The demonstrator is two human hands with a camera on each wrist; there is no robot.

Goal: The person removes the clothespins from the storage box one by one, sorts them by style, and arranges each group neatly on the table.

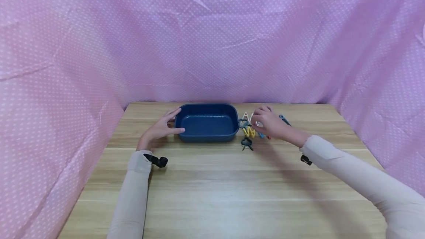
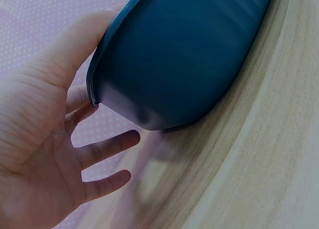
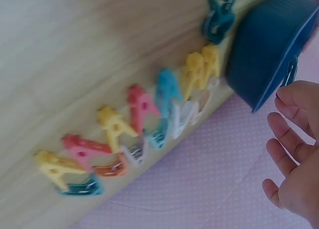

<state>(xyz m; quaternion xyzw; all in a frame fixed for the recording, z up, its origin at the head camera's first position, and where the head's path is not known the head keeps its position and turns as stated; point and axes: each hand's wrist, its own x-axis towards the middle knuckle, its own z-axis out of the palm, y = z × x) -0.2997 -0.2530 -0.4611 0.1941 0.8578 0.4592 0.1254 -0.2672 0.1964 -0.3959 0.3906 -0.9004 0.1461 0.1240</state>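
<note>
My left hand point(image 1: 161, 127) is at the left end of a dark blue plastic basin point(image 1: 207, 138). In the left wrist view the thumb reaches over the rim, two fingers meet the rim from outside, and the other two stick out straight beside the wall point(image 2: 164, 74). Beyond the basin's right end, my right hand point(image 1: 268, 123) pinches a dark green clothespin point(image 3: 290, 72) between thumb and fingertips, close to the basin's rim in the right wrist view. Another dark green clothespin point(image 1: 246, 142) lies on the table near the basin's right corner.
Several clothespins lie in two rows right of the basin, among them a yellow one point(image 3: 115, 127), a red one point(image 3: 142, 105) and a blue one point(image 3: 168, 87). The wooden table point(image 1: 212, 191) ends at a pink dotted curtain point(image 1: 212, 47).
</note>
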